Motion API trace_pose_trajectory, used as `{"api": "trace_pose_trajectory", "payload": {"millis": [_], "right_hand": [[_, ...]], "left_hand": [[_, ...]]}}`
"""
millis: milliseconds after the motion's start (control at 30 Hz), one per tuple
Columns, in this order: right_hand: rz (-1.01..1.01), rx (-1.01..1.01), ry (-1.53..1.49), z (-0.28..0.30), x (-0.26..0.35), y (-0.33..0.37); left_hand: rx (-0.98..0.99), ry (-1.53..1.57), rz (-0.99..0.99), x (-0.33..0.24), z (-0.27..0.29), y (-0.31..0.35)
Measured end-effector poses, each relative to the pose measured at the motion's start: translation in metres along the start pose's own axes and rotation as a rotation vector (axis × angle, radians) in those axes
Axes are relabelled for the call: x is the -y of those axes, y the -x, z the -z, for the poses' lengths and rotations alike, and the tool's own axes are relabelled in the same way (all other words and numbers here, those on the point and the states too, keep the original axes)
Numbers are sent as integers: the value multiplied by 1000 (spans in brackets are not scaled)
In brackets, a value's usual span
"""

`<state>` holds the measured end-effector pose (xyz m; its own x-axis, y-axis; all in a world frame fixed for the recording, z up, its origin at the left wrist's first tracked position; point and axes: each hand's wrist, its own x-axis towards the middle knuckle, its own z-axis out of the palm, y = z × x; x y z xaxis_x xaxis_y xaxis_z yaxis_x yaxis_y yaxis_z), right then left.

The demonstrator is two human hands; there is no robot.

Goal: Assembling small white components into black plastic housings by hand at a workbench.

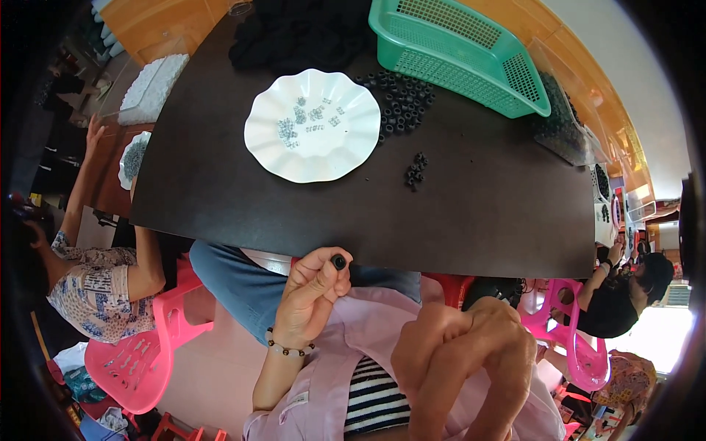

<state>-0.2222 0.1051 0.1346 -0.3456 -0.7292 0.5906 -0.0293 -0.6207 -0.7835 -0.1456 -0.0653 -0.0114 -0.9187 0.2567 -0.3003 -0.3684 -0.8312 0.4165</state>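
My left hand (312, 290), with a beaded bracelet at the wrist, is closed by the table's near edge. Between its thumb and fingers it pinches a small black cylindrical piece (338, 261) with a round end facing up. Large and close in view, my right hand (471, 345) is raised over my lap with bent fingers; whatever it grips, if anything, is hidden. A white plate (265, 158) with a wavy rim carries several little groups of tiny clear pieces (287, 131). Beside it lie a heap of black hollow pieces (404, 103) and a smaller cluster (416, 170).
A green plastic basket (448, 66) stands at the far right of the dark table (294, 213), with a clear bag (562, 128) of dark pieces beside it. Black cloth (301, 37) lies at the back. People sit at left and right near pink chairs (136, 360).
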Motion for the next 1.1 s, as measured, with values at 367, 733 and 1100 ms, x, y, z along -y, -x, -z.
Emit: {"api": "trace_pose_trajectory", "payload": {"millis": [367, 733, 1100], "right_hand": [[-118, 17, -39, 3, 1, -22], [-469, -266, 1202, 125, -100, -14], [-592, 11, 1669, 156, -162, -29]], "left_hand": [[-47, 32, -1, -8, 4, 1], [-70, 58, -21, -9, 13, -4], [-99, 73, 6, -13, 21, -5]]}}
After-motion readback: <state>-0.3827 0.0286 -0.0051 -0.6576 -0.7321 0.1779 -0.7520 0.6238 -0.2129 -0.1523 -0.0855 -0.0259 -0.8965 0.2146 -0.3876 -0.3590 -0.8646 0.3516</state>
